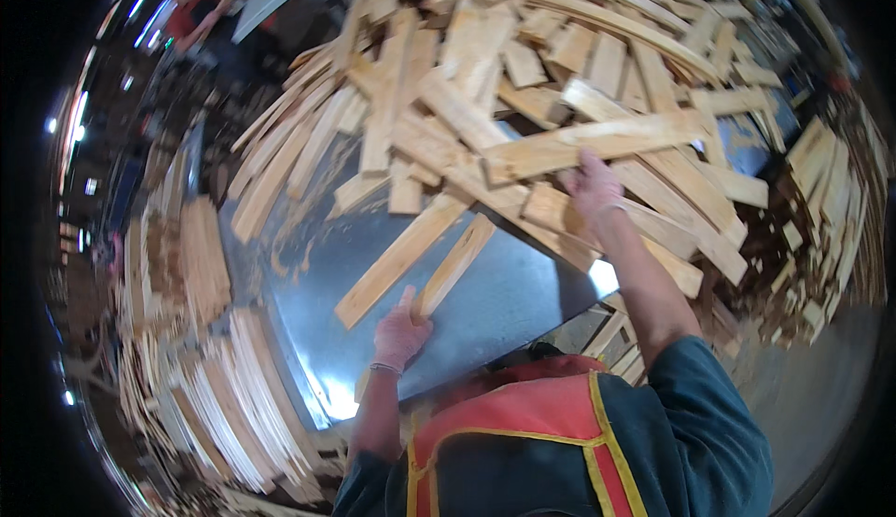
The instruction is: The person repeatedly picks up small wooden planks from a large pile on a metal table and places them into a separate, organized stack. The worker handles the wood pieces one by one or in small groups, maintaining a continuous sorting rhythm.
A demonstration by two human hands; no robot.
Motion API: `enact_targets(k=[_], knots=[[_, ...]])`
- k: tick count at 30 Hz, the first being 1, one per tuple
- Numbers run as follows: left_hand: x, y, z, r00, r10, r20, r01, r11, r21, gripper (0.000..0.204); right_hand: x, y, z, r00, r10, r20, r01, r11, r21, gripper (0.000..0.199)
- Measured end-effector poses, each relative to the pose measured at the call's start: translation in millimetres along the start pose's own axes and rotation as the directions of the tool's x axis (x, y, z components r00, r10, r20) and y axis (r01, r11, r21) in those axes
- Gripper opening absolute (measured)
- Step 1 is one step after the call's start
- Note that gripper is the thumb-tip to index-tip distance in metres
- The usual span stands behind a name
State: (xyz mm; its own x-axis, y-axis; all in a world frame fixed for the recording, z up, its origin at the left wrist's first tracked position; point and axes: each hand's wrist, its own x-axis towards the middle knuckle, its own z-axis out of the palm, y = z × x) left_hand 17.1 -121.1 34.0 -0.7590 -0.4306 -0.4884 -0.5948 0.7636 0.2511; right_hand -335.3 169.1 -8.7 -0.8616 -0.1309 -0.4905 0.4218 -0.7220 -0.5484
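Pale wooden boards lie in a tangled heap (467,41) on a grey metal table (485,284). My right hand (595,188) grips the lower edge of a long board (644,134) that slants across the front of the heap; the fingers behind it are partly hidden. Close to the table's near edge, my left hand (403,335) is closed around the near end of a short, narrow slat (455,263). Just left of that slat, a wider board (397,263) rests on the metal. Both hands seem to wear thin pale gloves.
Stacked boards (247,405) stand left of the table, with more upright pieces (203,246) beyond them. On the right is another pile of cut wood (821,228) beside the concrete floor (821,396). A person in red (191,15) is at the far left.
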Motion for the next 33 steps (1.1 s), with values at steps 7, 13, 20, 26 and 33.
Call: enact_targets(k=[7, 13, 20, 26, 33], knots=[[-79, -156, 31, 0.928, -0.295, -0.228, 0.25, 0.946, -0.208, 0.056, -164, -4, -12, 0.931, 0.038, 0.362, 0.048, 0.973, -0.227, 0.038], [-134, -328, 11, 0.773, -0.252, -0.583, 0.434, 0.88, 0.194, 0.041, -229, 101, -92, 0.95, 0.312, -0.033, -0.309, 0.911, -0.274, 0.049], [-212, -465, -8, 0.699, -0.076, -0.711, 0.609, 0.585, 0.536, 0.07, -251, 108, -88, 0.958, 0.282, -0.048, -0.286, 0.951, -0.117, 0.036], [-113, -417, 65, 0.51, 0.175, -0.842, 0.668, 0.537, 0.515, 0.069, -259, -3, -113, 0.992, -0.049, -0.113, 0.018, 0.965, -0.261, 0.052], [-35, -95, 19, 0.848, 0.246, -0.47, -0.144, 0.96, 0.242, 0.09, -206, -346, -83, 0.494, -0.867, -0.067, 0.852, 0.498, -0.159, 0.018]])
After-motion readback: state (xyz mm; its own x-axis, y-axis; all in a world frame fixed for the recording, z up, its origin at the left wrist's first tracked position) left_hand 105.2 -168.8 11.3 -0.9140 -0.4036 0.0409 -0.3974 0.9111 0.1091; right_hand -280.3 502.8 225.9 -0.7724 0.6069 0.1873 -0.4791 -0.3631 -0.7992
